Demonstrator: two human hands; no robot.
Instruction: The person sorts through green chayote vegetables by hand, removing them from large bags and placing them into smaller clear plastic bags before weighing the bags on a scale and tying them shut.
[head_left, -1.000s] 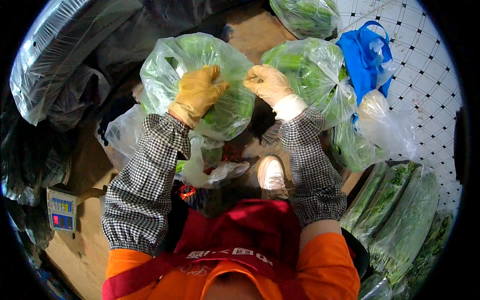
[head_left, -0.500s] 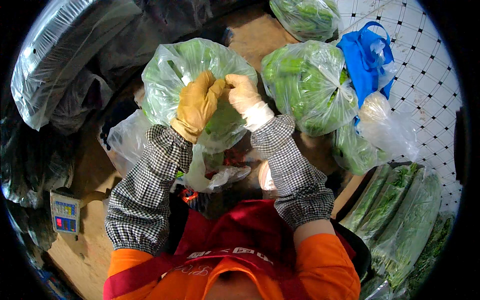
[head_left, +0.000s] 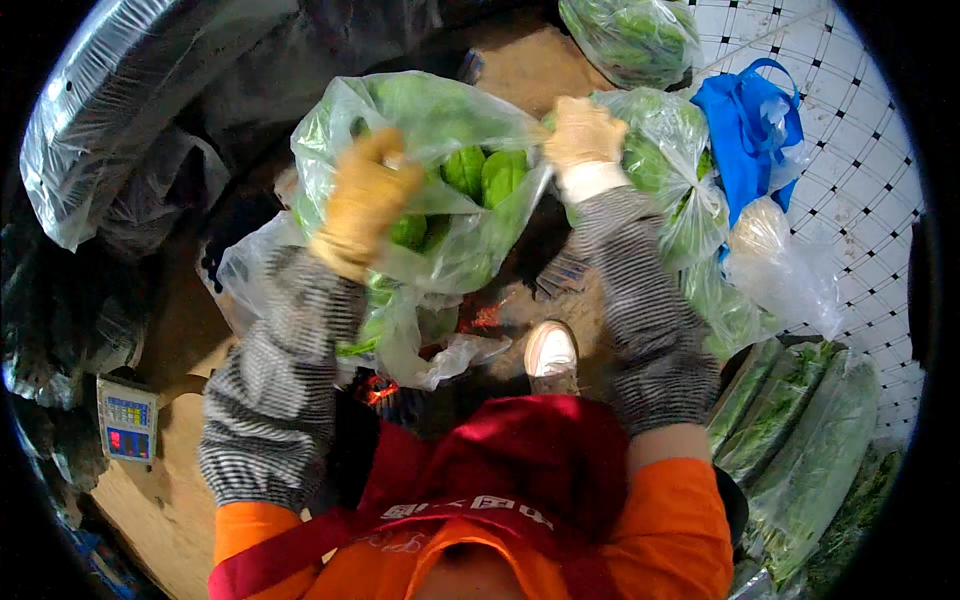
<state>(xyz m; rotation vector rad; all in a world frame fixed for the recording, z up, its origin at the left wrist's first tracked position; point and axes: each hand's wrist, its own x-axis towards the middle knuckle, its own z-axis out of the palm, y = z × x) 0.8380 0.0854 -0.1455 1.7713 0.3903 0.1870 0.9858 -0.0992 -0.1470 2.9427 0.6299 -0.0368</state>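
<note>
A clear plastic bag (head_left: 470,255) of green, ridged vegetables that look like chayotes (head_left: 502,178) stands in front of me, its mouth spread wide. My right hand (head_left: 585,138), in a pale glove, is closed on the bag's right edge and draws it outward. My left hand (head_left: 368,200), in a yellow glove, is smeared by motion; its fingers curl at the left part of the bag's mouth and seem to grip the plastic. Just behind my right hand sits a second, tied bag of green vegetables (head_left: 665,135).
Beyond lies another vegetable bag (head_left: 635,40). At the right are a blue bag (head_left: 745,130), a clear bag with pale contents (head_left: 770,240) and long wrapped greens (head_left: 800,440). A scale (head_left: 128,420) is at the left, and my shoe (head_left: 551,352) shows below.
My hands were together over the bag's gathered top; now they are apart, the right moved right and away, the left slightly left. The bag's mouth has opened, showing the vegetables.
</note>
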